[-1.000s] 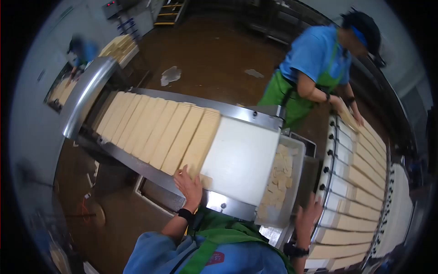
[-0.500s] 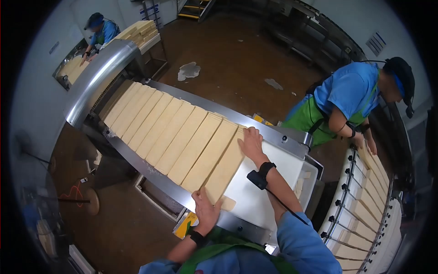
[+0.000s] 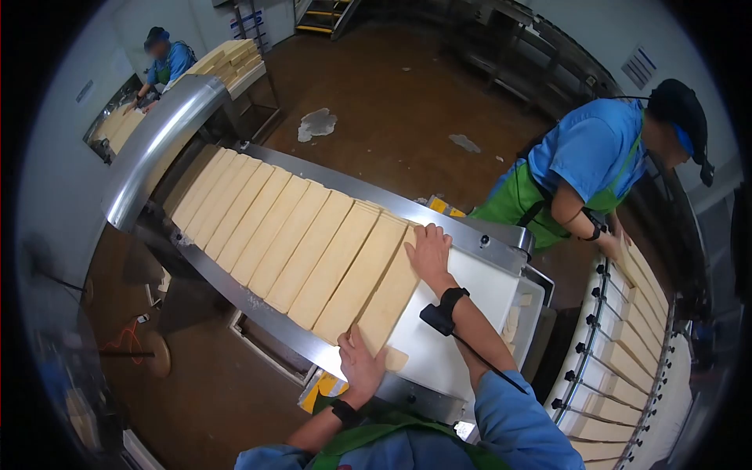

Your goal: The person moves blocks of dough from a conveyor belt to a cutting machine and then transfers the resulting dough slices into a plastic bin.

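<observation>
A row of long pale yellow slabs lies across a white conveyor belt [image 3: 439,345] framed in steel. The slab nearest me [image 3: 392,294] is the last in the row. My left hand [image 3: 359,366] grips its near end, fingers curled over the edge. My right hand [image 3: 429,252] presses flat on its far end by the steel rail [image 3: 368,188]. A black band with a cable sits on my right wrist. A small broken piece [image 3: 395,359] lies beside my left hand.
A person in a blue shirt and green apron [image 3: 580,176] stands at the right, hands on a second conveyor of slabs [image 3: 627,345]. A bin of broken pieces [image 3: 521,313] sits below the belt end. Another person [image 3: 164,59] works far left by stacked slabs [image 3: 231,55]. Brown floor lies beyond.
A second ago my right hand was low at the right, off the belt. It has since come up onto the far end of the last slab. Both hands now hold that slab.
</observation>
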`<state>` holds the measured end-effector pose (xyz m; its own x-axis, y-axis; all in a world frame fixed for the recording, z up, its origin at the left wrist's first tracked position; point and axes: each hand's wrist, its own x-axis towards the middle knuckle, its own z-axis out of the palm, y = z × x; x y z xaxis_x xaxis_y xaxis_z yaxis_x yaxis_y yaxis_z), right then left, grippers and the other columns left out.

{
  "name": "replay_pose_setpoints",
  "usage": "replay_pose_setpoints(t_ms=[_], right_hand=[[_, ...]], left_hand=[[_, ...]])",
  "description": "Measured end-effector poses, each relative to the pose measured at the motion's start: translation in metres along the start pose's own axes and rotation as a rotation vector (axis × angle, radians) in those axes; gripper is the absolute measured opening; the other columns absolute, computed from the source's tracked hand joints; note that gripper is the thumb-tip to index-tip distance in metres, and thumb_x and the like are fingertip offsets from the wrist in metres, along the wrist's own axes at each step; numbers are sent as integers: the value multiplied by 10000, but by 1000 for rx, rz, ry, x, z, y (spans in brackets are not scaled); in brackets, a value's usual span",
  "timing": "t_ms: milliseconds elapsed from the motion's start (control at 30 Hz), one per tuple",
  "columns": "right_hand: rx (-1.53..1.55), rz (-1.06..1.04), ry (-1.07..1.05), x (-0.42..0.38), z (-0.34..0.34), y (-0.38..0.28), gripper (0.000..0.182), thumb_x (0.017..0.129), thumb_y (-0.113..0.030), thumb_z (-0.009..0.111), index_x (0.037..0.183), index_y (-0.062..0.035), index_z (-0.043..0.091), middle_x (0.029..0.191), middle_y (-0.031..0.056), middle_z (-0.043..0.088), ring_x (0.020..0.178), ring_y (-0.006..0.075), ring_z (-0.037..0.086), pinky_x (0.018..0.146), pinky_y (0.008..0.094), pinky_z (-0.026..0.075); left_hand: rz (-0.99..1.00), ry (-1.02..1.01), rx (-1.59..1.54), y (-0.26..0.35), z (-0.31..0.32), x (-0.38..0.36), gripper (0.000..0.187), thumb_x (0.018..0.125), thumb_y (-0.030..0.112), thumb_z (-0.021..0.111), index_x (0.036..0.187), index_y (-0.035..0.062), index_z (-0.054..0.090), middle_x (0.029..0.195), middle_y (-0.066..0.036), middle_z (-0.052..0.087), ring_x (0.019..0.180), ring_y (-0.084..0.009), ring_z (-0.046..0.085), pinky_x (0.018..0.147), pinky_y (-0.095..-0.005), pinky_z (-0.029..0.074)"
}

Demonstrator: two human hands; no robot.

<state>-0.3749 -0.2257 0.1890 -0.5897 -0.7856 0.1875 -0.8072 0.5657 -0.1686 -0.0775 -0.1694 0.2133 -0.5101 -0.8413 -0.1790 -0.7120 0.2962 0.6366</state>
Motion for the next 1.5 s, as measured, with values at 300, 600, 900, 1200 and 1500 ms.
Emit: replay_pose_setpoints(t_ms=[300,600,900,1200,1500], right_hand=[[-30,31,-22,4,-4,-3,436,872,-335,760,1194,-69,635,1114,105,602,1110,277,525,936,466,361],[120,142,-150,-9,-12,21,476,882,-376,713,1218,-42,671,1166,157,681,1178,301,576,998,492,373],[208,579,-23,-161,-63,132,576,896,-434,713,1205,48,641,1228,301,634,1178,445,600,1038,516,471],[222,826,295,-258,-89,98,522,880,-376,721,1208,1,568,1133,216,636,1042,408,624,867,509,542],[-42,1151,866,-483,-232,132,600,900,-331,709,1356,18,535,1097,213,619,1027,410,596,890,499,511]], left_hand=[[24,-1,5,-2,6,-5,960,784,255,841,1533,3,296,1375,-262,386,1230,-494,478,1006,-543,474],[-12,-13,36,12,7,-5,920,767,255,862,1495,23,350,1356,-260,392,1215,-493,493,1008,-545,466],[349,-258,221,39,13,9,905,734,371,879,1483,135,428,1342,-231,470,1140,-463,551,948,-543,514],[538,-217,240,21,54,17,946,579,236,958,1377,54,484,1302,-234,524,1164,-483,545,992,-550,472],[1030,-313,-43,163,90,-136,826,677,76,868,1417,106,503,1325,-220,479,1196,-450,501,1001,-522,437]])
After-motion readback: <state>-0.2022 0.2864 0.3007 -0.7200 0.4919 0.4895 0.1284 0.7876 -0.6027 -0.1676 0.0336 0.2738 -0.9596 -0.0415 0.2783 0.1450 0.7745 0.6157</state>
